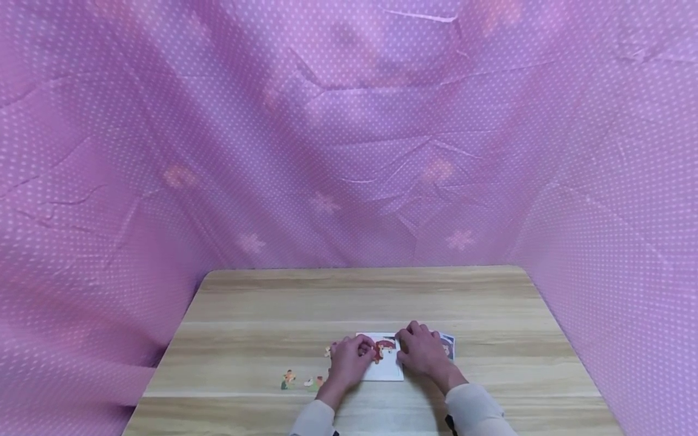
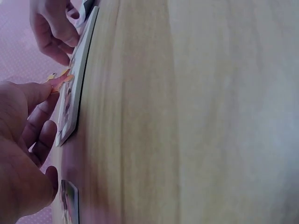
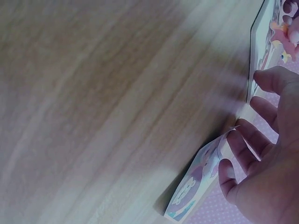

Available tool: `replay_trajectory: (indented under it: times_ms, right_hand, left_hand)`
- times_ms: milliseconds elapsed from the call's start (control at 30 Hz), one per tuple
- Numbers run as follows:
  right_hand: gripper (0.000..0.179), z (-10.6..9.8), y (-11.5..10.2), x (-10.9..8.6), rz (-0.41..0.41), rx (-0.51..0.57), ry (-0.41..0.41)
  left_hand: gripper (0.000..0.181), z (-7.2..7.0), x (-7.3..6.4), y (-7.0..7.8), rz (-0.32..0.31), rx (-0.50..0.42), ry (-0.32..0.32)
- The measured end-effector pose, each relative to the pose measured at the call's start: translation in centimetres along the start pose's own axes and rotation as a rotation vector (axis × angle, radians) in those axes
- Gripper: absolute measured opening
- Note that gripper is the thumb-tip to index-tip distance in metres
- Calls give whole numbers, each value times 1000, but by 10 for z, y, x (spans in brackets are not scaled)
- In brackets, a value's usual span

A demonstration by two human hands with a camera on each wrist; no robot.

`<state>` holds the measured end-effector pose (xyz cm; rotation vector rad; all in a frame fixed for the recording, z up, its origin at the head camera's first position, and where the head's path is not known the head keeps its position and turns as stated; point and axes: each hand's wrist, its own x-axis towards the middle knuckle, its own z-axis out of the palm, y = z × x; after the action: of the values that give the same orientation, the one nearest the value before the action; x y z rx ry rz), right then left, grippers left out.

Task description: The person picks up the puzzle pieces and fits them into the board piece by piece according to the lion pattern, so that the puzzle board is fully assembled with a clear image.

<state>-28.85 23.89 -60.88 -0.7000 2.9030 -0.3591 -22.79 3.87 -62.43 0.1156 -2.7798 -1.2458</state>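
Note:
A thin red and orange puzzle piece [image 2: 60, 82] is pinched between the thumb and a finger of my left hand [image 1: 349, 361]. The piece is tilted, at the face of a white puzzle board [image 1: 386, 372] that lies flat on the table. A reddish-brown picture part [image 1: 386, 344] shows in the board's upper area. My right hand [image 1: 424, 351] rests at the board's right side, its thumb touching the edge in the right wrist view. Its other fingers are loosely bent over a printed picture card [image 3: 191, 186], partly hidden under the hand.
Left of the board, several colourful puzzle pieces lie on the wooden table [image 1: 262, 333], among them an orange and green one [image 1: 288, 379] and a green and white one [image 1: 315, 383]. Another piece [image 1: 328, 350] is partly behind my left hand. Pink dotted cloth [image 1: 349, 151] surrounds the table.

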Motion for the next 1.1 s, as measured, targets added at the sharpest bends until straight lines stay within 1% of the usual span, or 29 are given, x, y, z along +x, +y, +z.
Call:
replay_trajectory:
  times_ms: [100, 300, 433, 600, 700, 800, 900, 1100]
  right_hand:
    - [40, 1, 0, 0, 0, 1, 8]
    - [39, -1, 2, -5, -26, 2, 12]
    - [40, -2, 4, -9, -41, -8, 7]
    - [41, -4, 9, -13, -56, -7, 13]
    - [41, -3, 11, -14, -56, -10, 15]
    - [40, -3, 13, -16, -57, -12, 10]
    - [39, -3, 14, -17, -66, -9, 8]
    - [39, -5, 15, -21, -83, 0, 12]
  left_hand:
    - [10, 2, 0, -1, 4, 39, 11]
    - [8, 7, -4, 3, 0, 118, 20]
    - [5, 11, -8, 6, 28, 171, 27]
    - [14, 15, -13, 10, 55, 262, 46]
    - [19, 17, -16, 12, 96, 311, 64]
    - [22, 19, -18, 13, 139, 350, 63]
    - [24, 19, -22, 16, 164, 395, 55]
    - [33, 22, -28, 20, 162, 466, 33]
